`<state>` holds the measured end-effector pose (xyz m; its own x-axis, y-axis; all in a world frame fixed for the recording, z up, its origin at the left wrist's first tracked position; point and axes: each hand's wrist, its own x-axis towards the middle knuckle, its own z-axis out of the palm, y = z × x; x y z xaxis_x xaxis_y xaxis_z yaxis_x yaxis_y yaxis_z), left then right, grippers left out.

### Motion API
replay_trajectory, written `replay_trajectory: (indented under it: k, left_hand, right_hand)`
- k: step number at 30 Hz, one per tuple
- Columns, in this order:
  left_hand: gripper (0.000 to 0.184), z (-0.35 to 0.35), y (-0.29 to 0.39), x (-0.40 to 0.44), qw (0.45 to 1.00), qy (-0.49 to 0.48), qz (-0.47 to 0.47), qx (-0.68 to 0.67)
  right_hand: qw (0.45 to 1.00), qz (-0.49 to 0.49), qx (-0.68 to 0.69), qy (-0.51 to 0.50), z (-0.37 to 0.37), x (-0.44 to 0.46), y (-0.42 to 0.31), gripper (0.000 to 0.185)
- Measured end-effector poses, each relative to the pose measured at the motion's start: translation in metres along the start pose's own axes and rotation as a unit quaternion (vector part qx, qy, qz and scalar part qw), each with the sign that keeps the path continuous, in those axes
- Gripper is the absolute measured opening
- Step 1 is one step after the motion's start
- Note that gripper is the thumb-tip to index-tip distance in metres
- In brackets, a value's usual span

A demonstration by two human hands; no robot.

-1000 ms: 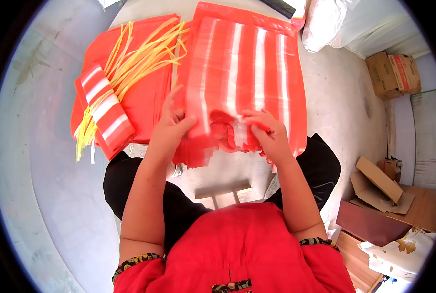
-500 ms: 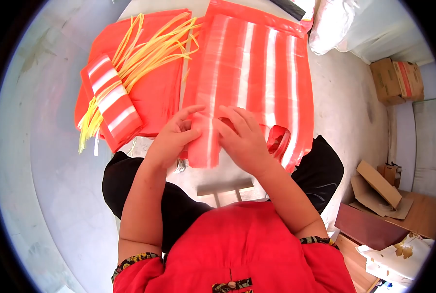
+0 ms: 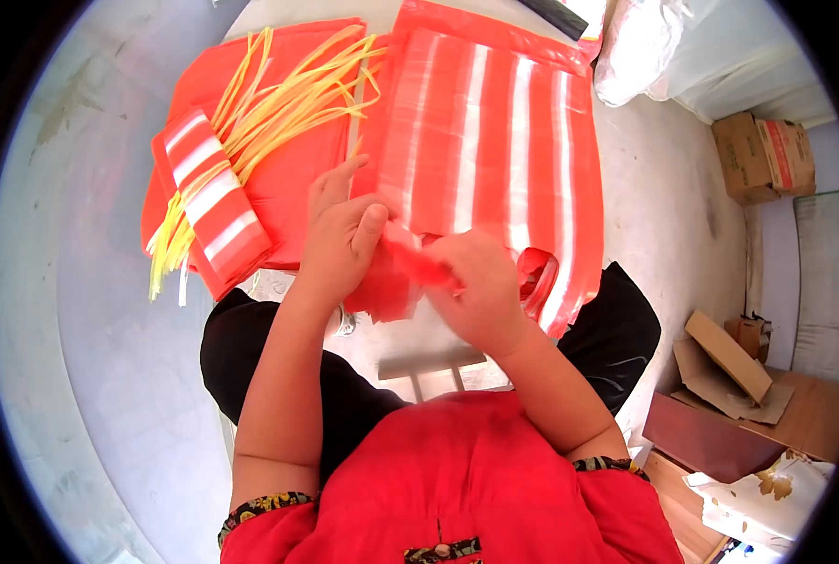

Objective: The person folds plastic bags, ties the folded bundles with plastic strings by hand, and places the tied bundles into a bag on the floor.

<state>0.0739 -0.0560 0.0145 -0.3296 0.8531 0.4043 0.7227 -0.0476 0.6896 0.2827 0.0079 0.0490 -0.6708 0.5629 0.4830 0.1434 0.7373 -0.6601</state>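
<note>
A stack of red plastic bags with white stripes (image 3: 494, 141) lies in front of me, its handle ends towards my body. My right hand (image 3: 480, 287) is closed on a handle strip of the top plastic bag (image 3: 417, 265), which is lifted and folded over, a little blurred. Close by on the left is my left hand (image 3: 339, 240), thumb raised and fingers stretched out, touching or nearly touching the lifted plastic. Other handle ends (image 3: 382, 299) hang below it. Right of my right hand, a handle opening (image 3: 537, 268) shows red plastic inside.
On the left, a folded striped bundle (image 3: 214, 202) and yellow ties (image 3: 297, 99) lie on a red plastic stack (image 3: 292, 202). Cardboard boxes (image 3: 758, 155) stand at the right wall; an opened carton (image 3: 734, 371) rests on a brown surface. My knees (image 3: 617, 338) are below the bags.
My right hand has closed on the handle strip and lifted it, folding it over. My left hand has turned thumb-up and shifted slightly, its fingers now pointing away from me.
</note>
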Motion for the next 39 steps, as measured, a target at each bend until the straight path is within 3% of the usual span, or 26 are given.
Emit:
replay_trajectory:
  k: [1,4,10,13,19,22,25,28,34,37,39]
  left_hand:
    - [0.029,0.0,0.002,0.006,0.998,-0.005,0.043,0.036]
    - [0.021,0.009,0.007,0.015,0.998,-0.041,0.037,0.022]
    - [0.021,0.026,0.019,0.026,0.998,-0.036,0.015,0.054]
    - [0.02,0.034,0.021,0.03,0.994,-0.04,0.027,0.096]
    - [0.019,0.042,0.027,0.031,0.977,-0.04,0.048,0.202]
    - [0.021,0.048,0.039,0.035,0.966,0.029,0.143,0.215]
    - [0.022,0.064,0.045,0.03,0.977,-0.072,0.199,0.031]
    - [0.024,0.079,0.046,0.024,0.966,-0.137,0.22,-0.004]
    - [0.027,0.077,0.05,0.026,0.964,-0.156,0.214,-0.005]
    - [0.03,0.075,0.053,0.025,0.964,-0.162,0.212,-0.004]
    - [0.033,0.073,0.056,0.025,0.963,-0.175,0.206,-0.002]
  right_hand:
    - [0.997,0.07,0.023,0.003,-0.005,0.0,0.001,0.04]
    - [0.954,0.228,0.136,0.141,-0.013,0.009,0.015,0.04]
    - [0.932,0.34,0.127,0.016,-0.045,0.005,0.064,0.039]
    - [0.929,0.361,0.081,0.013,-0.045,-0.001,0.073,0.033]
    - [0.943,0.327,-0.046,-0.028,-0.045,-0.004,0.078,0.032]
    - [0.955,0.286,-0.075,-0.02,-0.041,-0.006,0.081,0.032]
    - [0.96,0.252,-0.118,-0.028,-0.039,-0.008,0.083,0.031]
    - [0.963,0.233,-0.134,-0.028,-0.041,-0.007,0.081,0.029]
    - [0.963,0.267,-0.048,0.001,-0.069,-0.028,0.071,0.028]
    - [0.983,0.075,-0.154,-0.061,-0.079,-0.041,0.075,0.03]
    - [0.99,0.049,-0.118,-0.065,-0.078,-0.045,0.07,0.032]
